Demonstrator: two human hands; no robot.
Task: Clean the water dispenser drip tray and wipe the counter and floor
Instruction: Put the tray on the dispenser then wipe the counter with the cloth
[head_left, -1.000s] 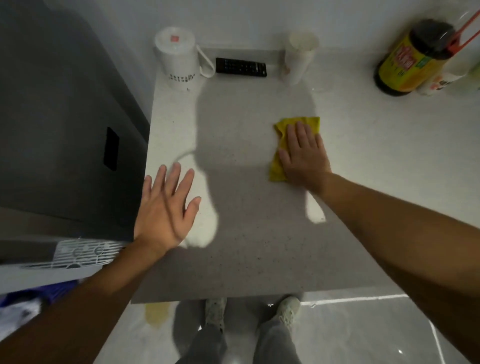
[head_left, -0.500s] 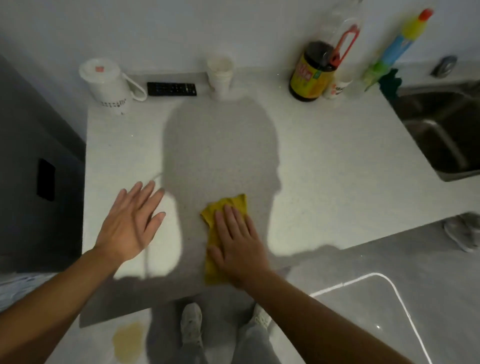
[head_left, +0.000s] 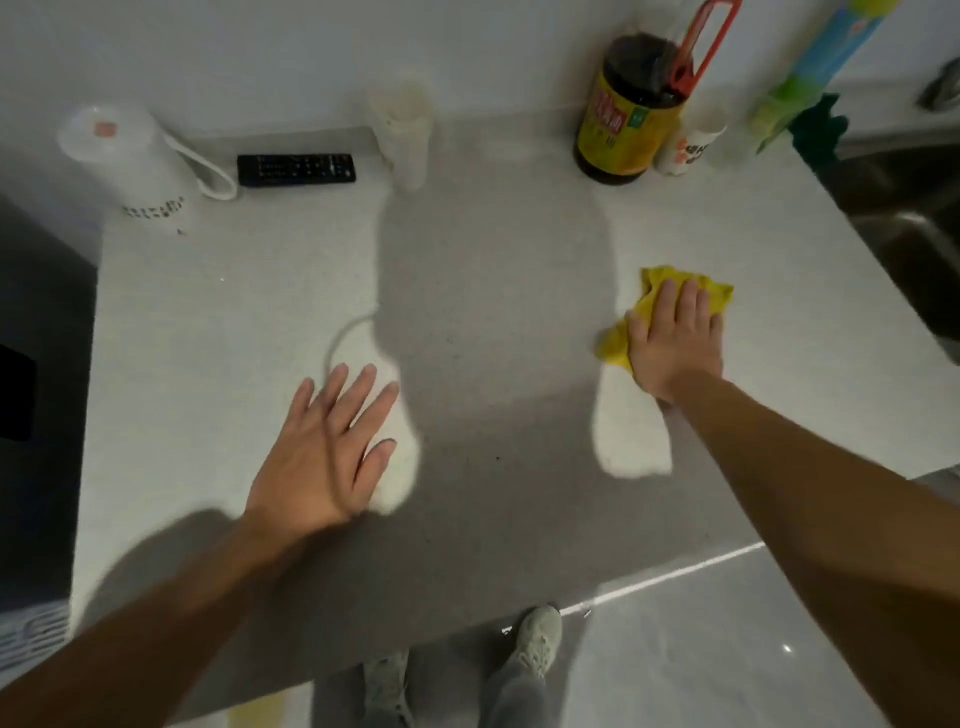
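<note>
Two hands on the tabletop (head_left: 260, 291): right hand (head_left: 675, 343), fingers extended, presses the yellow cloth (head_left: 714, 293) flat toward the sink (head_left: 914, 249); left hand (head_left: 322, 457) lies open-palmed, holding nothing, well apart from the cloth.

Yellow cloth (head_left: 714, 293), pale speckled counter (head_left: 260, 291)

I see a dim scene lit from behind me: my shadow falls across the bench (head_left: 234, 312), the left hand (head_left: 322, 452) smears with motion, and edges bow outward
</note>
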